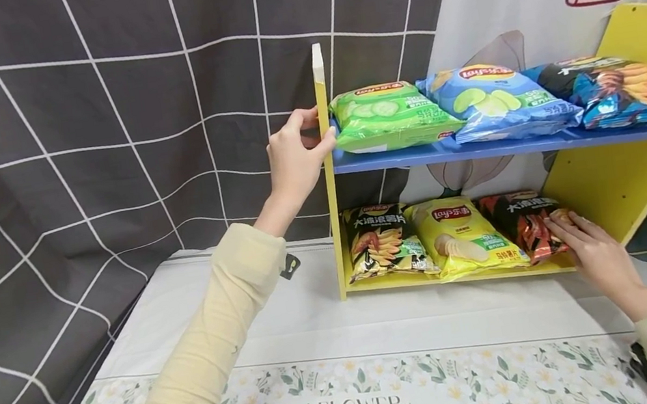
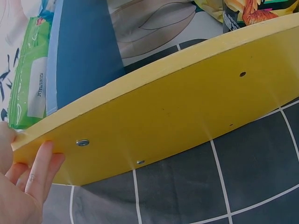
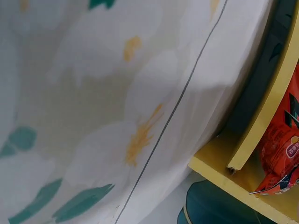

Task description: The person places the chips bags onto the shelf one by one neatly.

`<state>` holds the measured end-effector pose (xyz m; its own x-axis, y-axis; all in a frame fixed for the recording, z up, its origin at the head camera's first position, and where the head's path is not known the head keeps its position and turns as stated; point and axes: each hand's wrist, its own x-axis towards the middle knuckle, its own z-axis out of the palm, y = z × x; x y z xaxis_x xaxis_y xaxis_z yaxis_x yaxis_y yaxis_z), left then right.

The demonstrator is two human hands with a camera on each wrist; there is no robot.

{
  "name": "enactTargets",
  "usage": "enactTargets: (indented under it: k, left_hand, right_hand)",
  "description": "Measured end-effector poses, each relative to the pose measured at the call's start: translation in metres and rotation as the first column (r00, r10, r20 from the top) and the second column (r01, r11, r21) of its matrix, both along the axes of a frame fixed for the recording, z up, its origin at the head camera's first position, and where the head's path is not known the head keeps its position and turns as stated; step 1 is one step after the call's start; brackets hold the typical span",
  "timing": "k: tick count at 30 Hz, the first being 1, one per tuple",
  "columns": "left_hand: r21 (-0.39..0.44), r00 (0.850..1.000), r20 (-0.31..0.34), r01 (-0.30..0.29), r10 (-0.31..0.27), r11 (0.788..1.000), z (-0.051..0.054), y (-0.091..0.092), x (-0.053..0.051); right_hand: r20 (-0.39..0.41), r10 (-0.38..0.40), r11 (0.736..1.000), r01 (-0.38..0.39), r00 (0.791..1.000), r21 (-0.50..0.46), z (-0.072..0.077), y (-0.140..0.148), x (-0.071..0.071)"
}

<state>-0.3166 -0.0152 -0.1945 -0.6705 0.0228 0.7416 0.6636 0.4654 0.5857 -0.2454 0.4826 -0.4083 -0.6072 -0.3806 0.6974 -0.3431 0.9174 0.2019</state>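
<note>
A two-tier shelf (image 1: 336,228) with yellow side panels and a blue middle board (image 1: 453,152) holds bags of potato chips. My left hand (image 1: 295,154) pinches the front edge of its left panel, thumb at the edge and fingers against the outer face; the left wrist view shows this hand (image 2: 25,186) too. Beside the thumb lies a green chip bag (image 1: 393,124). On the lower tier, my right hand (image 1: 600,253) rests its extended fingers on a black-and-red chip bag (image 1: 528,221). The right wrist view shows a red bag (image 3: 278,154) but no hand.
A blue bag (image 1: 496,105) and a dark blue bag (image 1: 637,89) share the top tier. Below are a black bag (image 1: 385,241) and a yellow bag (image 1: 462,238). In front lies a floral cloth (image 1: 423,381) on the white table; a dark grid curtain (image 1: 101,123) hangs behind.
</note>
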Motion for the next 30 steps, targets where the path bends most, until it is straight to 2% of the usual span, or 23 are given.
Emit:
enactTargets:
  k: [7,9,11,13,16,19,21,23,26,28,30]
  left_hand:
    - [0.001,1.0,0.008,0.009,-0.009,1.0,0.0,0.0,0.001]
    - [0.002,1.0,0.005,0.009,-0.009,1.0,0.0,0.0,0.001]
    - [0.004,1.0,0.003,0.009,-0.009,1.0,0.0,0.0,0.0]
    - [0.005,1.0,0.004,0.01,-0.01,1.0,0.0,0.0,0.0]
    - [0.006,1.0,0.008,0.015,-0.015,1.0,-0.001,0.0,0.0]
    - [0.011,1.0,0.014,0.017,-0.017,1.0,-0.001,0.0,0.001]
    - [0.016,1.0,0.019,0.02,-0.02,1.0,-0.002,-0.001,0.002]
    - [0.019,1.0,0.022,0.022,-0.022,1.0,-0.004,-0.001,0.003]
    - [0.015,1.0,0.011,0.029,-0.029,0.999,-0.007,-0.002,0.004]
    - [0.007,1.0,-0.005,0.03,-0.03,1.0,-0.011,-0.004,0.006]
    - [-0.008,0.999,-0.025,0.027,-0.027,1.0,-0.015,-0.005,0.009]
  right_hand:
    - [0.022,0.015,0.999,-0.016,1.0,0.03,-0.004,0.004,0.0]
    - [0.058,-0.005,1.0,0.004,0.998,0.017,-0.003,0.003,0.0]
    - [0.126,-0.047,0.999,0.048,0.991,-0.001,-0.003,0.001,0.002]
    - [0.203,-0.102,0.994,0.108,0.974,-0.02,-0.001,-0.002,0.005]
    - [0.313,-0.188,0.978,0.206,0.931,-0.025,0.003,-0.009,0.008]
    - [0.363,-0.235,0.967,0.256,0.902,-0.009,0.009,-0.017,0.01]
    - [0.371,-0.25,0.964,0.266,0.894,0.008,0.013,-0.023,0.012]
    - [0.346,-0.237,0.967,0.254,0.908,-0.004,0.016,-0.032,0.015]
    - [0.274,-0.19,0.974,0.216,0.943,-0.068,0.019,-0.053,0.02]
    - [0.217,-0.142,0.976,0.173,0.966,-0.131,0.021,-0.069,0.025]
    - [0.173,-0.099,0.976,0.129,0.98,-0.178,0.024,-0.087,0.03]
